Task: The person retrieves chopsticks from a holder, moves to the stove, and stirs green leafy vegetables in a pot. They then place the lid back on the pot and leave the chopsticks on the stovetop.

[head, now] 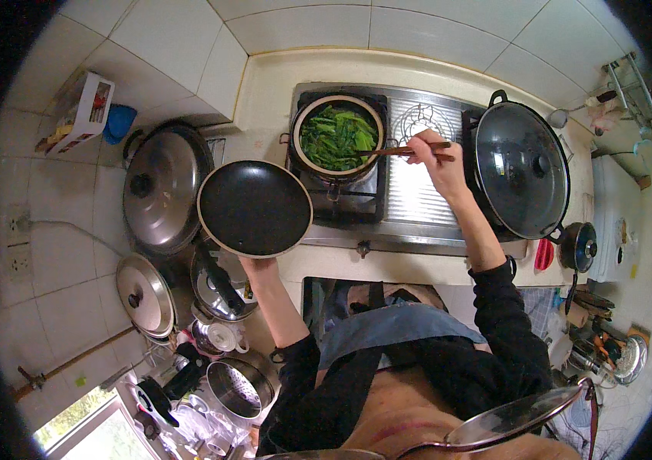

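My right hand (438, 161) grips a pair of brown chopsticks (397, 151). Their tips reach into the green leafy vegetables (337, 138) inside a round pot (297, 150) with a cream rim, which stands on the left burner of the gas stove. Beside that pot, to its lower left, my left hand (258, 267) holds up a round black-surfaced lid or dish (255, 208) with a pale rim. Only the wrist shows clearly, since the lid or dish hides the fingers beneath it.
A large wok (518, 169) under a glass lid sits on the right burner. Left of the stove stands a big pan with a metal lid (162, 187), and a smaller glass-lidded pan (219, 293) lies nearer me. A small lidded saucepan (581, 247) is at the far right.
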{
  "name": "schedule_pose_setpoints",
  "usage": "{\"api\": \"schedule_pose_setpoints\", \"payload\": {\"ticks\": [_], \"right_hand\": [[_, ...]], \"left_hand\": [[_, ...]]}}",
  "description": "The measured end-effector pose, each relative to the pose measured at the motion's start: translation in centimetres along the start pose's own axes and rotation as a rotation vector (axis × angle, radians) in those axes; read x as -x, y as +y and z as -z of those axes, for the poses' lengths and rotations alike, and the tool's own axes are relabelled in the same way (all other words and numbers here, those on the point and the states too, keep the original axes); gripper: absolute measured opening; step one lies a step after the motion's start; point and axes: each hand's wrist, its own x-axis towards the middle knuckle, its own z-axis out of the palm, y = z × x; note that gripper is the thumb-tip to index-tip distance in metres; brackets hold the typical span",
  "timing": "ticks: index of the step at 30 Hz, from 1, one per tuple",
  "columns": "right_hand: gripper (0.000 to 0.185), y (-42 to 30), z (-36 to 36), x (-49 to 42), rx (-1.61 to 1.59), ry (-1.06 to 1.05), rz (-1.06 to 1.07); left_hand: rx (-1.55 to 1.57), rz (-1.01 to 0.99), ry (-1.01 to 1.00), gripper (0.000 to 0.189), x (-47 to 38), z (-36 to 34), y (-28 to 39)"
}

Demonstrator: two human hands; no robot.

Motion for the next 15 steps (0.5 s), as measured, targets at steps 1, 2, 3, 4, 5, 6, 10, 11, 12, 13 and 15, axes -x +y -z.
{"api": "schedule_pose_setpoints", "payload": {"ticks": [1,2,3,4,5,6,10,11,12,13,15], "right_hand": [[0.017,-0.1,0.0,-0.1,-0.039,0.028,0.000],[0.021,-0.3,-0.3,-0.1,-0.060,0.113,-0.047],[0.021,-0.5,-0.3,0.0,-0.085,0.107,-0.052],[0.020,-0.7,-0.6,-0.1,-0.135,-0.017,0.007],[0.019,-1.0,-0.9,-0.1,-0.178,-0.063,0.038],[0.020,-1.3,-1.0,-0.1,-0.137,-0.166,0.021],[0.021,-2.1,-0.2,-0.4,-0.136,-0.041,-0.075],[0.022,-2.2,0.5,-0.3,-0.169,0.000,-0.094],[0.022,-2.2,1.0,-0.2,-0.192,0.000,-0.053],[0.022,-2.2,1.6,0.0,-0.196,0.041,-0.056],[0.022,-2.0,2.0,0.1,-0.116,-0.001,-0.070]], "left_hand": [[0.012,0.006,0.012,0.054,0.0,0.0,0.0],[0.024,0.012,0.027,0.054,0.2,-0.1,0.1],[0.024,0.016,0.037,0.054,0.4,-0.2,0.2],[0.039,0.036,0.067,0.053,0.4,-0.4,0.2],[0.044,0.053,0.092,0.052,0.4,-0.6,0.3],[0.049,0.070,0.115,0.052,0.3,-0.9,0.3],[0.003,0.075,0.218,0.045,0.5,-2.0,0.6],[0.026,0.061,0.158,0.044,0.6,-2.1,0.7],[0.024,0.062,0.165,0.042,0.7,-2.3,0.8],[0.029,0.066,0.154,0.041,0.7,-2.5,0.9],[-0.018,0.091,0.230,0.041,0.3,-3.0,0.9]]}}
